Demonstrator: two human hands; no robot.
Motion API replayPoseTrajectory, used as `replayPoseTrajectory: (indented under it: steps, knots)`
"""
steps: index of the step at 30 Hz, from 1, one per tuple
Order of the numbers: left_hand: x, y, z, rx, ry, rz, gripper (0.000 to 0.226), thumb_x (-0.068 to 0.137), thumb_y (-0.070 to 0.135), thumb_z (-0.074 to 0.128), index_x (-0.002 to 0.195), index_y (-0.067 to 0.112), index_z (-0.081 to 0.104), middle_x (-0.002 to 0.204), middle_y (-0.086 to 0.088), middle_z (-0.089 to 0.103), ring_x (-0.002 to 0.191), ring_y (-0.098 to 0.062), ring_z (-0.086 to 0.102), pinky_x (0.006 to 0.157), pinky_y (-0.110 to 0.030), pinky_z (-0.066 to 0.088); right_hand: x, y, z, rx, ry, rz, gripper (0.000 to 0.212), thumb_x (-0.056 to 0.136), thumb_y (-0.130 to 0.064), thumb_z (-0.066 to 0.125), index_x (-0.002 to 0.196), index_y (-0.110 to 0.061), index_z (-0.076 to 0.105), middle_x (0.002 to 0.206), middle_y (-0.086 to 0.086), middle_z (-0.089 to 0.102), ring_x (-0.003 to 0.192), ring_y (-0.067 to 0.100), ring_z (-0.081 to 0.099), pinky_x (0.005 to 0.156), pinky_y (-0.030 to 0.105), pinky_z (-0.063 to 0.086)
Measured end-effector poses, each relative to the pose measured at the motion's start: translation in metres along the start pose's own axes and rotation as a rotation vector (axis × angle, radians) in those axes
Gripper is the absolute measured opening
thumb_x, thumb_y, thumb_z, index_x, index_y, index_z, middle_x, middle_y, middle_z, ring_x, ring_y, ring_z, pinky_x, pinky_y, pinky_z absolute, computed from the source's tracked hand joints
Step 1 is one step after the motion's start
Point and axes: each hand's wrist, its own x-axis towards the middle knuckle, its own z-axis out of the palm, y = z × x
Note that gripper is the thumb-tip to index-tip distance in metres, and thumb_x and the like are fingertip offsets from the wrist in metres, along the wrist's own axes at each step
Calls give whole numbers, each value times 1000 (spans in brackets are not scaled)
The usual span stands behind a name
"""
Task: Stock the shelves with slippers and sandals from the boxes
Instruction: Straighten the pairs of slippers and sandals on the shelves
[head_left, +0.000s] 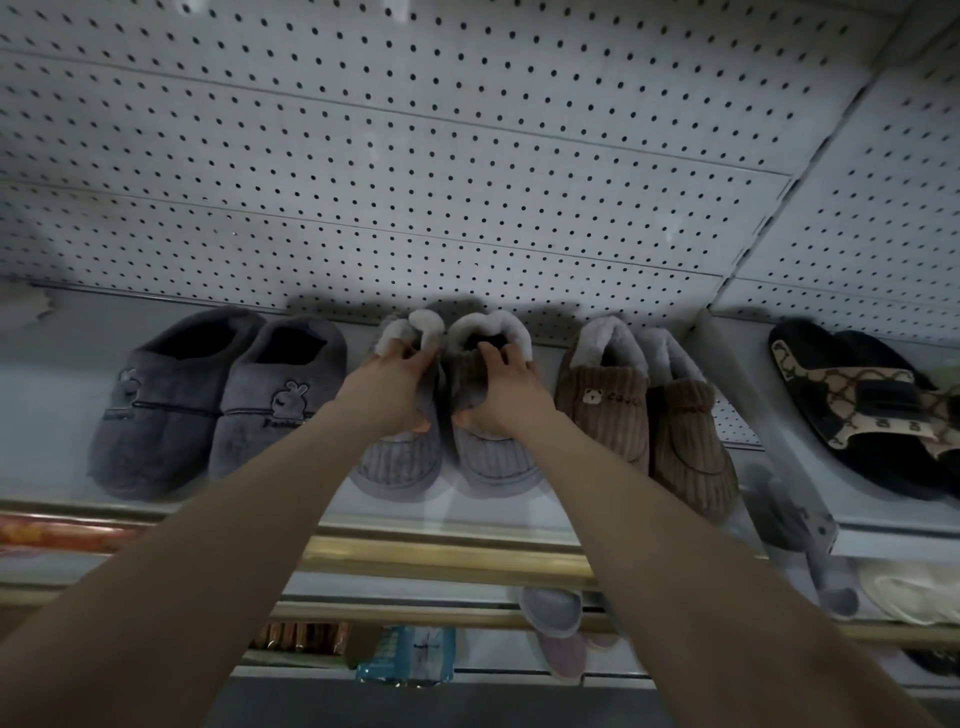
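Two grey ribbed slippers with fluffy collars stand side by side, toes toward me, on the white shelf (47, 410). My left hand (387, 387) grips the left grey slipper (400, 462) at its opening, fingers curled into the collar. The right grey slipper (493, 460) is held the same way by my right hand (506, 392). Both slippers' soles rest on the shelf board. My hands hide the middle of each slipper.
A dark grey rabbit-print pair (218, 410) sits to the left, a brown corduroy bear pair (644, 410) to the right. A black and beige patterned sandal (872, 410) lies on the neighbouring shelf. Pegboard (415, 182) backs the shelf. More slippers (553, 613) show on lower shelves.
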Motion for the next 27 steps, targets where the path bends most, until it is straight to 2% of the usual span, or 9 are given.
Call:
replayPoseTrajectory:
  steps: [3, 10, 12, 15, 17, 20, 21, 24, 27]
  knots:
    - [-2, 1, 3, -14, 4, -12, 107, 69, 37, 76, 152, 37, 8, 145, -14, 30, 119, -46, 46, 83, -50, 51, 3, 1, 1, 18, -19, 13, 103, 67, -60, 67, 149, -26, 14, 151, 9, 18, 142, 36, 20, 113, 49, 31]
    - [-10, 2, 6, -29, 27, -31, 103, 73, 34, 71, 152, 40, 5, 152, -10, 24, 120, -47, 44, 88, -52, 49, 1, 3, 1, 7, -5, -17, 102, 71, -58, 69, 150, -21, 16, 152, 12, 20, 139, 38, 27, 113, 45, 30]
    - [-12, 3, 8, -52, 35, -40, 101, 74, 32, 69, 151, 40, 4, 155, -7, 21, 123, -46, 41, 89, -53, 49, -2, 2, -1, 4, 0, -11, 100, 70, -58, 68, 149, -22, 18, 152, 12, 20, 136, 37, 32, 111, 43, 34]
    - [-15, -2, 7, -68, 60, -33, 96, 74, 37, 70, 151, 37, 12, 155, -4, 20, 125, -43, 41, 89, -49, 49, -7, -5, -2, 14, 26, 2, 93, 69, -56, 67, 145, -24, 24, 150, 11, 23, 130, 39, 40, 103, 44, 43]
    - [-16, -9, 5, -57, 70, -17, 87, 74, 42, 67, 147, 35, 22, 150, -7, 28, 119, -42, 47, 87, -49, 50, -9, -12, -4, 26, 72, -6, 89, 69, -53, 65, 144, -27, 25, 147, 11, 27, 125, 41, 45, 96, 46, 48]
    - [-22, -22, 0, -76, 141, 29, 67, 79, 56, 47, 140, 32, 36, 138, -10, 45, 115, -42, 52, 89, -49, 49, -13, -31, -6, -10, 139, -56, 82, 76, -46, 65, 145, -22, 27, 141, 15, 33, 121, 40, 46, 88, 46, 50]
    - [-26, -28, -4, -94, 147, 31, 62, 82, 54, 45, 139, 30, 40, 137, -10, 47, 116, -41, 51, 91, -47, 47, -15, -40, -6, -22, 165, -74, 77, 80, -44, 63, 145, -20, 30, 140, 16, 36, 120, 40, 46, 87, 45, 49]
    - [-31, -57, -15, -57, 138, 52, 58, 85, 40, 59, 140, 26, 45, 141, -7, 47, 125, -36, 45, 100, -45, 43, -21, -73, -3, 14, 246, -145, 62, 87, -37, 57, 143, -23, 36, 133, 17, 44, 114, 41, 50, 89, 45, 46]
    - [-39, -92, -24, -41, 155, 30, 62, 82, 40, 63, 140, 28, 46, 145, -4, 46, 130, -33, 42, 104, -45, 40, -21, -107, 7, 13, 222, -154, 62, 86, -30, 61, 141, -16, 39, 138, 17, 43, 118, 40, 48, 89, 44, 48]
